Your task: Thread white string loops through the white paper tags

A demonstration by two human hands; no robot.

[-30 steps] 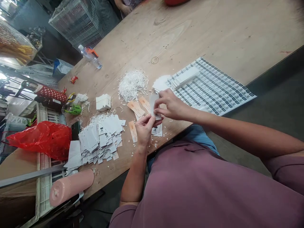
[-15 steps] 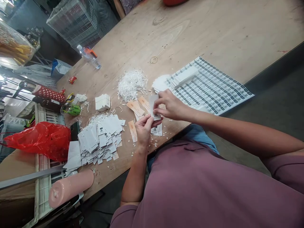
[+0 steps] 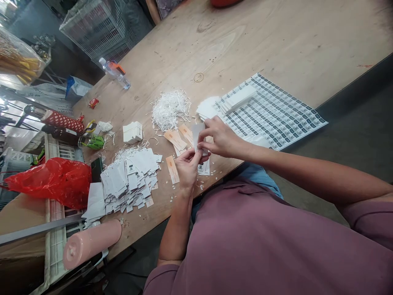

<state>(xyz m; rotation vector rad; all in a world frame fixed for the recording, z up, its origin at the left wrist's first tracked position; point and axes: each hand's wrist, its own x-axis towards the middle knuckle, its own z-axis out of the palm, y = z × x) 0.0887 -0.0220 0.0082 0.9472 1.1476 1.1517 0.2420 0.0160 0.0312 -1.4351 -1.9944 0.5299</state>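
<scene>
Between my two hands is a white paper tag [image 3: 197, 133], held above the table's near edge. My left hand [image 3: 189, 166] pinches its lower end between thumb and fingers. My right hand [image 3: 219, 137] grips its side, fingers bent over the face, hiding part of it. Under and beside the hands lie orange-and-white slips [image 3: 172, 169] and printed white cards [image 3: 204, 168]. Just beyond is a heap of white strings [image 3: 172, 110]. A sheet of small printed stickers [image 3: 276, 112] lies to the right, with a stack of white tags [image 3: 239, 99] on it.
To the left spreads a pile of strung tags [image 3: 132, 176], near a small card stack [image 3: 133, 132]. A red plastic bag [image 3: 58, 180], a pink bottle [image 3: 92, 243] and a phone [image 3: 96, 169] are at the left edge. Farther back lies a water bottle [image 3: 115, 73].
The right thumb and fingers have pressed closer to the left thumb on the tag. My left hand has shifted very slightly right. The piles look the same.
</scene>
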